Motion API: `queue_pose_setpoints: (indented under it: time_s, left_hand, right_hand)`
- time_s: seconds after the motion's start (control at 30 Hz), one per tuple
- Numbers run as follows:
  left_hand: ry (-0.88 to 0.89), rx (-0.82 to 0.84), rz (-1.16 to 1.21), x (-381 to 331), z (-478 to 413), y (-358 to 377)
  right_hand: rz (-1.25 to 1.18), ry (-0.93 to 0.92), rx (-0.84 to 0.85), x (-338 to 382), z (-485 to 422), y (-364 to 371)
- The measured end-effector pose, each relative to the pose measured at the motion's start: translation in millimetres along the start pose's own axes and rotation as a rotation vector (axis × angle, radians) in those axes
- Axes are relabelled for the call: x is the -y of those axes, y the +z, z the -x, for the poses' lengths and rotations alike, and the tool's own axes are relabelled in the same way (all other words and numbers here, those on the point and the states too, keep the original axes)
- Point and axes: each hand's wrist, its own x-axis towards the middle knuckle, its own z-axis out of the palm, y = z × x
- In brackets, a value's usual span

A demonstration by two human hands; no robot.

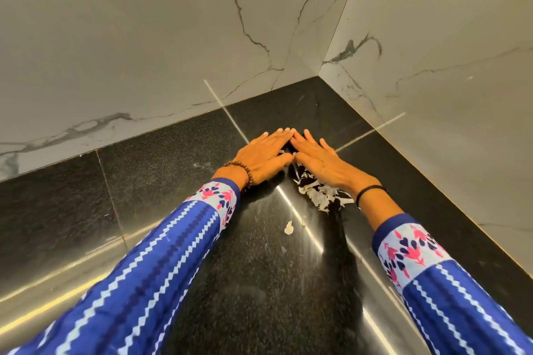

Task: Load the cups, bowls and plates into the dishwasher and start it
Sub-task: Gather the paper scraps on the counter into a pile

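No cup, bowl, plate or dishwasher is in view. My left hand [264,154] lies flat, palm down, on a black granite counter [173,210] near its back corner. My right hand [318,160] lies flat beside it, and the fingertips of the two hands touch. A small heap of white scraps [320,196] sits on the counter between and under my hands, partly hidden by the right wrist. Both hands hold nothing, and their fingers are stretched out close together.
One loose white scrap [288,228] lies on the counter nearer to me. White marble-patterned walls [173,37] meet in a corner just behind the hands and bound the counter at the back and the right.
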Motion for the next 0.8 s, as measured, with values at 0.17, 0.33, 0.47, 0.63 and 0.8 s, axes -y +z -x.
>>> queue_pose_setpoints:
  time_s: [0.17,0.33,0.47,0.63,0.8]
  left_hand:
    - [0.026,0.024,0.034,-15,57,12]
    - [0.047,-0.001,0.078,-24,109,34]
    - [0.061,-0.061,0.084,-29,144,50]
    - [0.031,-0.157,-0.041,-36,149,57]
    - [0.068,-0.178,-0.349,-42,152,67]
  right_hand:
    - [0.098,-0.019,0.021,18,43,26]
    - [0.159,-0.061,0.009,34,92,61]
    - [0.110,-0.083,-0.006,42,129,77]
    - [0.111,-0.040,-0.272,22,177,73]
    - [-0.058,0.252,-0.349,-25,191,56]
